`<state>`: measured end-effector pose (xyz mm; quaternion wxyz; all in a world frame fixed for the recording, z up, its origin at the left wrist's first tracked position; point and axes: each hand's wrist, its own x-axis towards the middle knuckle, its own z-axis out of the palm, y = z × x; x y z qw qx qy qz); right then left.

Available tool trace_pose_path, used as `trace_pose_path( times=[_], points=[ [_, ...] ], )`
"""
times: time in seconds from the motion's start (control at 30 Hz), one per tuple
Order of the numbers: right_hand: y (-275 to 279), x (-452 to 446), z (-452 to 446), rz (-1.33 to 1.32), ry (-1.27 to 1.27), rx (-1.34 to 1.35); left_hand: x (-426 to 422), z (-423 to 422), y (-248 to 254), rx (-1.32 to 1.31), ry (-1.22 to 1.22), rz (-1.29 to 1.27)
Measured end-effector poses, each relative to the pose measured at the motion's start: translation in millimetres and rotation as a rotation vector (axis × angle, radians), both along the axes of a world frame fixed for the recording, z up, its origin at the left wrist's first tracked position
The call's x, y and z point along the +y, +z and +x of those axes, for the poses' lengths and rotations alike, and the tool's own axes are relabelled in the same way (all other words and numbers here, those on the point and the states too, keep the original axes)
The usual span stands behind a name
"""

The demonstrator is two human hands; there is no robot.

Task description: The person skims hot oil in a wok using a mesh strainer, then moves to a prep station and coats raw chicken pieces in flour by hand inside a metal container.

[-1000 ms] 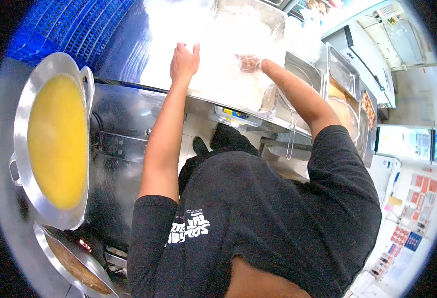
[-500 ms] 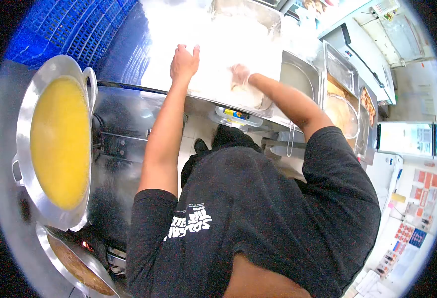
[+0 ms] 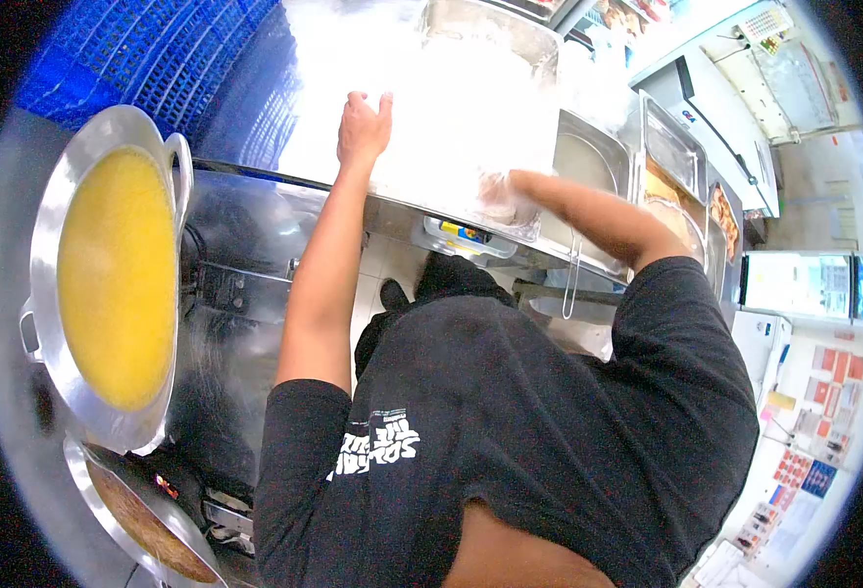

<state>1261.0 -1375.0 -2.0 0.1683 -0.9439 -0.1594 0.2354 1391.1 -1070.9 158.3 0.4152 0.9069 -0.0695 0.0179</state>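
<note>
My left hand rests at the glaringly bright work surface, thumb and a finger apart, with nothing visible in it. Glare washes out what lies around its fingertips. My right hand is low at the near right corner of a metal tray. It looks whitish and smeared by motion, as if coated or covered, and its fingers cannot be made out. The tray's contents are bright white and without visible detail. Just right of that hand stands a metal pan of greyish content.
A large wok of yellow liquid stands on the left, with a second wok of brown content below it. Blue plastic baskets stand at upper left. A wire-handled tool hangs at the counter's front. Brown food pieces lie further right.
My right hand has moved right and slightly nearer to me, toward the tray's corner, with the elbow swinging outward. My left hand has stayed nearly in place.
</note>
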Motion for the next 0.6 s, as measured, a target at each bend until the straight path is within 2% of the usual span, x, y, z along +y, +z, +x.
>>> trace_pose_path(
  times=[0.03,0.1,0.17,0.27,0.33,0.37,0.47,0.6],
  points=[
    [21.9,58.7,-13.8,-0.271,0.008,-0.217,-0.4,-0.8,0.2,0.011,0.002,-0.001],
    [32.2,109.1,-6.1,-0.624,0.112,-0.349,-1.1,-4.7,3.8,0.033,0.004,0.017],
    [31.7,117.7,18.6,-0.784,0.312,-0.182,-1.7,-2.5,6.1,0.012,0.013,0.015],
    [39.7,92.6,58.3,-0.416,0.047,-0.168,-1.9,-0.6,0.2,-0.032,0.022,-0.001],
    [8.9,38.7,95.9,-0.176,-0.078,-0.187,-2.7,-0.9,1.1,-0.026,0.031,-0.009],
    [-23.5,9.9,110.1,-0.059,-0.116,-0.214,-2.5,-0.7,1.6,-0.025,0.031,-0.012],
    [29.8,14.5,139.1,-0.272,-0.013,-0.109,-3.4,1.5,2.0,-0.023,0.032,-0.012],
    [46.3,46.0,158.4,-0.356,0.152,-0.02,-5.2,0.4,0.3,-0.036,0.027,0.014]
  ],
)
